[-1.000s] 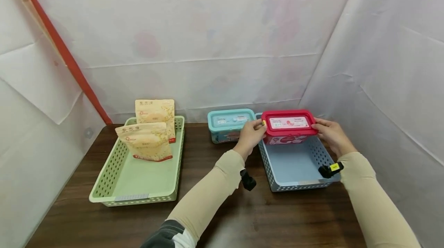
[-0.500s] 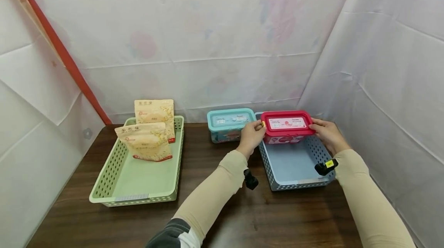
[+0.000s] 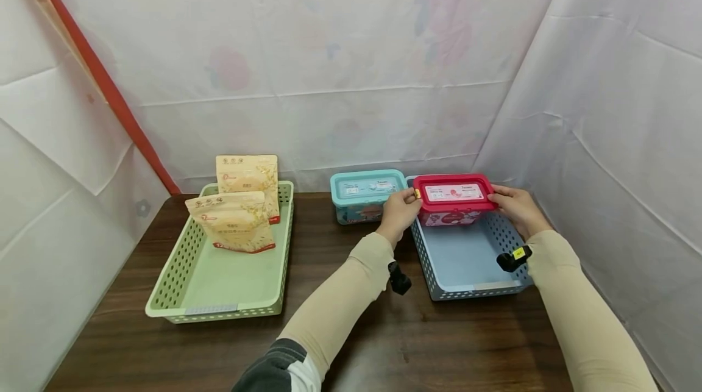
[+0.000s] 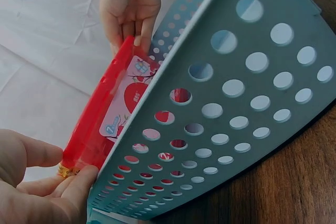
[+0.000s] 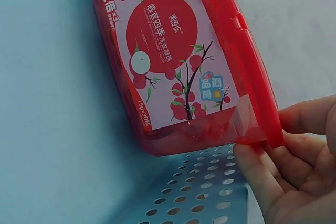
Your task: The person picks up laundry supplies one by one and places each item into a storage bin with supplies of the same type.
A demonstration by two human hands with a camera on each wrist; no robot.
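Observation:
A red-lidded box of laundry capsules (image 3: 454, 196), with cherries on its label, stands at the far end of the blue basket (image 3: 466, 267). My left hand (image 3: 400, 214) pinches the left end of its lid; a gold ring shows on that hand in the left wrist view. At the opposite end my right hand (image 3: 518, 209) grips the lid's edge between thumb and fingers (image 5: 296, 156). Through the holes of the basket wall (image 4: 226, 87) the box's red side shows. Just left of the basket, a teal-lidded box (image 3: 364, 194) sits on the table, close to my left hand.
A green basket (image 3: 238, 285) stands on the left of the dark wooden table (image 3: 351, 282), with two yellow pouches (image 3: 236, 221) upright at its back. White sheeting (image 3: 307, 63) hangs behind and along both sides.
Both hands keep their hold on the red-lidded box, which stays at the basket's far end. The right forearm has shifted slightly left, and the head view has moved a little.

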